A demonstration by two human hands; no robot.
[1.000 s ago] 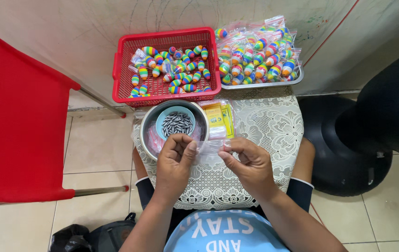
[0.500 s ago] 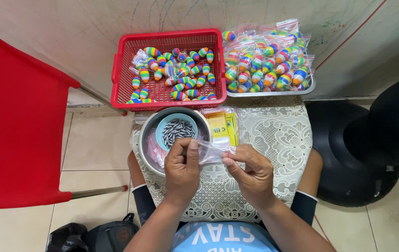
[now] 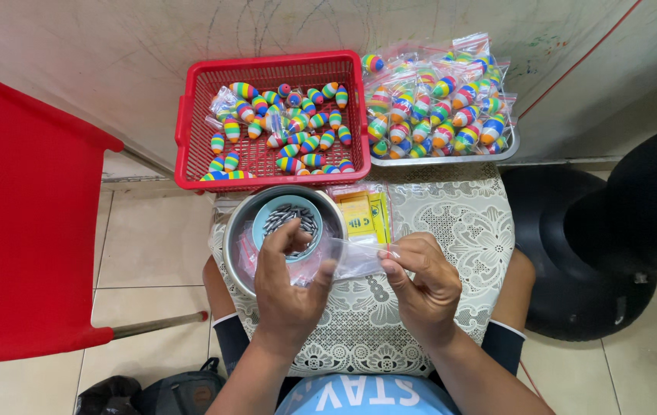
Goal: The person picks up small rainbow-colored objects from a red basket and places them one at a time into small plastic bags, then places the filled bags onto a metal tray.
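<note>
My right hand (image 3: 423, 287) pinches one end of a small clear plastic bag (image 3: 351, 259), which stretches leftward over a lace-covered stool (image 3: 467, 230). My left hand (image 3: 286, 288) touches the bag's other end with its thumb, and its fingers reach over a metal bowl (image 3: 236, 238). Inside that bowl sits a blue cup (image 3: 263, 219) of small dark metal pieces. I cannot tell whether the left fingers hold a piece.
A red basket (image 3: 190, 115) of rainbow-striped egg-shaped floats stands at the back. To its right, a metal tray (image 3: 497, 150) carries bagged floats. Yellow packets (image 3: 361, 215) lie beside the bowl. A red chair (image 3: 29, 238) stands left, a black stool (image 3: 574, 253) right.
My left hand has slid left from the bag toward the blue cup in the bowl. The right hand keeps its pinch on the bag.
</note>
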